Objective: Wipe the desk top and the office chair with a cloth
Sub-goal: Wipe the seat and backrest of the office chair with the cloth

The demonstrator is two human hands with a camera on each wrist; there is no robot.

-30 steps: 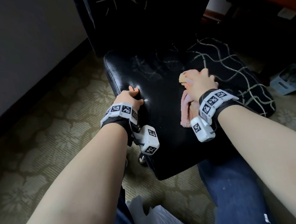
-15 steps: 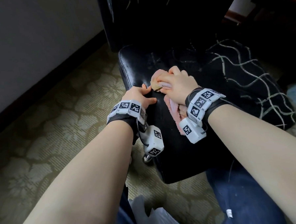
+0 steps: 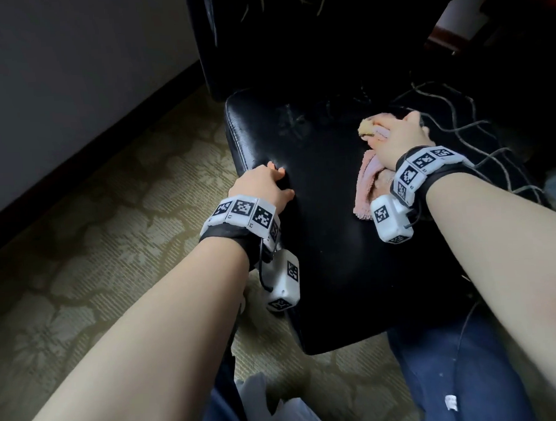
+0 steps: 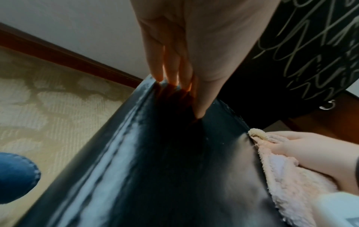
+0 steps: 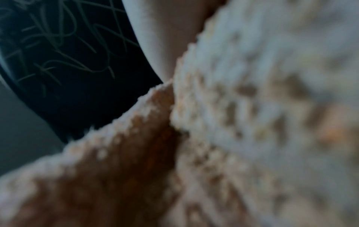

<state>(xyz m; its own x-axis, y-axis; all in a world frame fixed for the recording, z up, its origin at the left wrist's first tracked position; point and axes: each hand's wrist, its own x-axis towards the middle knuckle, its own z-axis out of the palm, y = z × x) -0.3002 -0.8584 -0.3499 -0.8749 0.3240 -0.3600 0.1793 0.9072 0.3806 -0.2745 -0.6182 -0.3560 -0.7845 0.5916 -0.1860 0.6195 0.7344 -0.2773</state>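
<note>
Both forearms bare, extended forward from 6 o'clock toward 12, roughly parallel, well apart. Each wrist carries a dark strap, a band of white tag blocks and a white camera box hanging on the inner side.

Left hand [image 3: 262,187]: palm down, thumb out toward 3 o'clock, fingers [image 4: 169,67] straight and close together, tips pressed down at contact. Nothing gripped.

Right hand [image 3: 400,138]: farther forward, around 1 o'clock from the left, palm down, fingers [image 4: 291,142] flat and pointing toward 11 o'clock, pressing down. Right wrist view too blurred to add detail.
</note>
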